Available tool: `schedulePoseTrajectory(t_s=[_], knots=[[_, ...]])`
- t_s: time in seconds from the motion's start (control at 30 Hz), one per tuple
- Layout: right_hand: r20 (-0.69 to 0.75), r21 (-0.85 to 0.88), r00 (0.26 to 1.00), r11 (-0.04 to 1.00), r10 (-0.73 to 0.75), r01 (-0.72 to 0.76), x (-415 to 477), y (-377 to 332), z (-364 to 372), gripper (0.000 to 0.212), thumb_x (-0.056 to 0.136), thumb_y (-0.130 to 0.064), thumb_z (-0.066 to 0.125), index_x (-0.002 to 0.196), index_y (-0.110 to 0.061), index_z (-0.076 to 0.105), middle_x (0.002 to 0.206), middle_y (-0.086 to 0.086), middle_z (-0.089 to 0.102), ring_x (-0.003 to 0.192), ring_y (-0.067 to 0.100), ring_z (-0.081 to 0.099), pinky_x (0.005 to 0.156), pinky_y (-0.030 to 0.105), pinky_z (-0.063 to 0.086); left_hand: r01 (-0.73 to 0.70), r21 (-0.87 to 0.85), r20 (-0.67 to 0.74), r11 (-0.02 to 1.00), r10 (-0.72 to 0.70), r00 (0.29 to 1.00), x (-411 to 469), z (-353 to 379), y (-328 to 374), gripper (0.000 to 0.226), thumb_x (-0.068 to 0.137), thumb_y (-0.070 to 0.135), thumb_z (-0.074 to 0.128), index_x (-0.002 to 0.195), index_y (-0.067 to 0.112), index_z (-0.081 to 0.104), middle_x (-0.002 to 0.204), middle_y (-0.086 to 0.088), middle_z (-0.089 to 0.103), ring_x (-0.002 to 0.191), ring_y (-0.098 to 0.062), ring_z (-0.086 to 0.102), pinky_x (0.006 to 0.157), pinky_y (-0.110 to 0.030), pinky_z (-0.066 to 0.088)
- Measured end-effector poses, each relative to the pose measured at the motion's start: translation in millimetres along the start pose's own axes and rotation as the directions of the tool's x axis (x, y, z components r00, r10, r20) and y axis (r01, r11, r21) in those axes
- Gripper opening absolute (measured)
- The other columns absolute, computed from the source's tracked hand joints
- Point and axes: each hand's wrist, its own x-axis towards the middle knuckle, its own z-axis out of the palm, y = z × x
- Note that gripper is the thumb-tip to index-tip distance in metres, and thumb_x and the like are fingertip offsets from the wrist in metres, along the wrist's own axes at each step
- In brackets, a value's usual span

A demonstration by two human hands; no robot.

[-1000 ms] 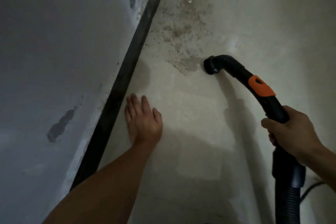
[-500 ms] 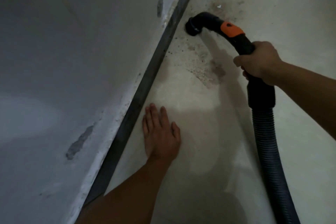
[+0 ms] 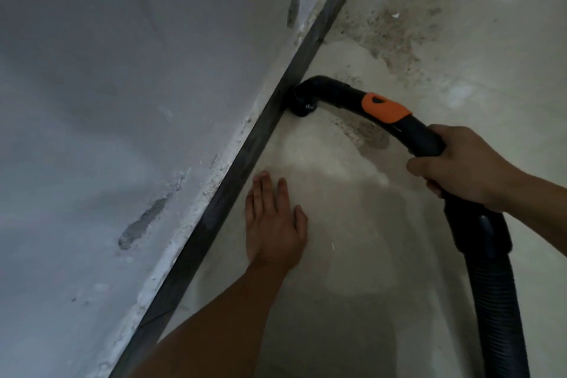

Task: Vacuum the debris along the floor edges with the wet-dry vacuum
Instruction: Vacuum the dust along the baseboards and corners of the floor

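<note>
**Vacuuming along the dark strip (image 3: 245,159)**

We've got our right hand (image 3: 460,169) wrapped around the black vacuum handle (image 3: 423,138), just behind the orange slider (image 3: 385,107). The curved nozzle (image 3: 302,101) sits on the floor (image 3: 383,239), tip up against the dark strip at the foot of the grey wall (image 3: 122,70). Our left hand (image 3: 274,224) lies flat on the floor, fingers straight, just beside that strip and nearer than the nozzle. Gritty debris (image 3: 395,37) is spread on the far side, plus a dark patch (image 3: 368,135) under the handle. The ribbed hose (image 3: 497,301) runs off near right.
</note>
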Motion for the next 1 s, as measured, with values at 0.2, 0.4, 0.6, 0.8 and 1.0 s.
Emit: schedulePoseTrajectory(t_s=[0.2, 0.4, 0.6, 0.8, 1.0], knots=[[-0.021, -0.074, 1.000, 0.997, -0.014, 0.012, 14.4, 3.7, -21.3, 0.015, 0.079, -0.009, 0.073, 0.087, -0.013, 0.061, 0.049, 0.009, 0.060, 0.037, 0.021, 0.055, 0.042, 0.028, 0.045, 0.010, -0.005, 0.003, 1.000, -0.010, 1.000, -1.8, -0.5, -1.7, 0.061, 0.092, 0.039, 0.036, 0.146, 0.010, 0.036, 0.157, -0.017, 0.022, 0.146, -0.029, 0.016, 0.118, -0.041, 0.014], [-0.191, -0.009, 0.979, 0.997, 0.076, -0.079, 61.4, 5.2, -55.2, 0.020, 0.080, -0.010, 0.073, 0.097, -0.005, 0.063, 0.063, 0.017, 0.061, 0.045, 0.026, 0.054, 0.048, 0.029, 0.046, 0.021, 0.003, 0.011, 1.000, -0.021, 1.000, -2.4, 3.0, -3.6, 0.062, 0.093, 0.042, 0.032, 0.148, 0.013, 0.031, 0.158, -0.015, 0.020, 0.147, -0.027, 0.013, 0.118, -0.040, 0.012], [-0.147, -0.136, 0.989, 0.990, 0.011, -0.031, 32.2, 10.5, -33.7, 0.020, 0.077, -0.013, 0.074, 0.092, -0.014, 0.061, 0.062, 0.009, 0.062, 0.042, 0.021, 0.058, 0.045, 0.024, 0.041, 0.019, -0.004, 0.026, 1.000, -0.019, 0.999, -2.1, -0.7, -3.3, 0.064, 0.092, 0.042, 0.029, 0.148, 0.010, 0.032, 0.157, -0.017, 0.021, 0.147, -0.028, 0.015, 0.118, -0.041, 0.016], [-0.214, -0.079, 0.976, 0.995, 0.047, -0.066, 24.7, 16.0, -44.9, 0.017, 0.081, -0.013, 0.073, 0.094, -0.011, 0.061, 0.063, 0.012, 0.063, 0.043, 0.022, 0.058, 0.046, 0.024, 0.041, 0.017, -0.025, 0.024, 1.000, -0.017, 1.000, -1.9, -5.1, 0.5, 0.064, 0.091, 0.041, 0.029, 0.146, 0.008, 0.036, 0.156, -0.019, 0.024, 0.146, -0.030, 0.018, 0.117, -0.042, 0.017], [-0.153, -0.097, 0.986, 0.992, 0.060, -0.076, 15.2, 17.6, -46.4, 0.017, 0.079, -0.012, 0.074, 0.085, -0.016, 0.058, 0.057, 0.009, 0.061, 0.032, 0.012, 0.054, 0.039, 0.021, 0.040, 0.016, -0.028, 0.027, 0.999, -0.016, 1.000, -2.8, -5.6, -0.4, 0.065, 0.091, 0.042, 0.027, 0.147, 0.009, 0.035, 0.157, -0.018, 0.022, 0.146, -0.030, 0.015, 0.118, -0.042, 0.016]])
